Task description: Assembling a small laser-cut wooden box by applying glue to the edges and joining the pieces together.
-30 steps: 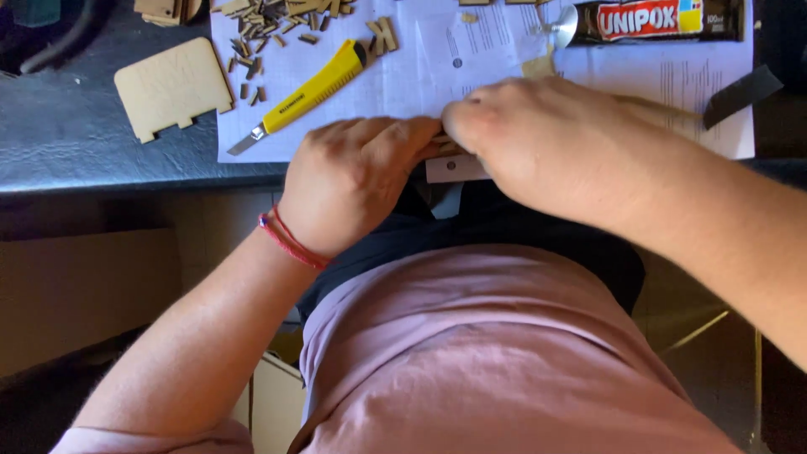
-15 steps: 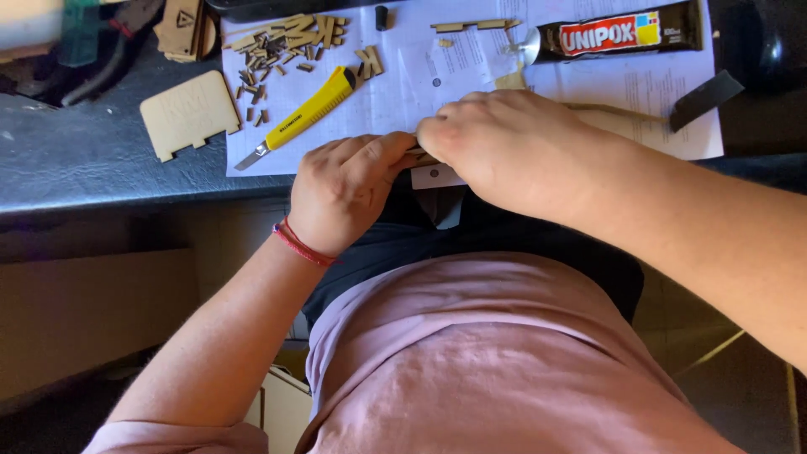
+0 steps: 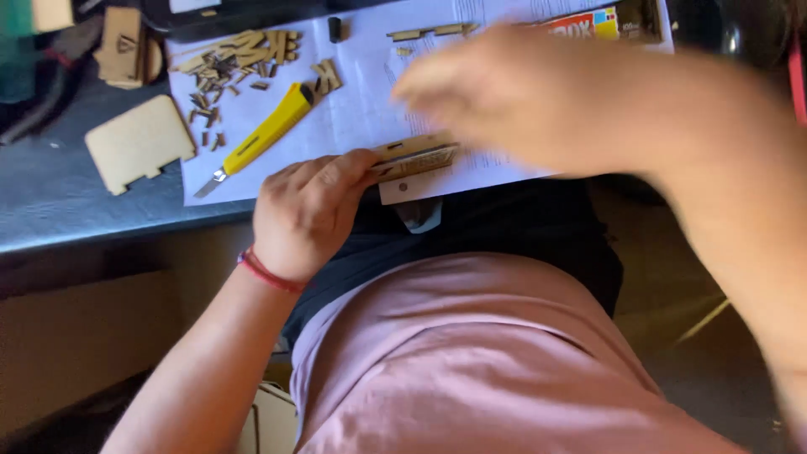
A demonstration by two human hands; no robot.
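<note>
Hands (image 3: 307, 210) w/ wood piece (image 3: 414, 156), dark desk (image 3: 59, 197).

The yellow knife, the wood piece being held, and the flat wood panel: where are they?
yellow utility knife (image 3: 267, 134), head view, middle of its yellow handle.
small wooden assembly (image 3: 416, 156), head view, its top edge beside the left hand's fingertips.
flat wooden panel (image 3: 139, 141), head view, centre of its face.

Two hands: left (image 3: 307, 214), right (image 3: 504, 101). One yellow utility knife (image 3: 265, 137), one glue tube (image 3: 601, 21), one paper sheet (image 3: 353, 118), one rounded wooden panel (image 3: 139, 145), many small wooden offcuts (image 3: 227, 71).
</note>
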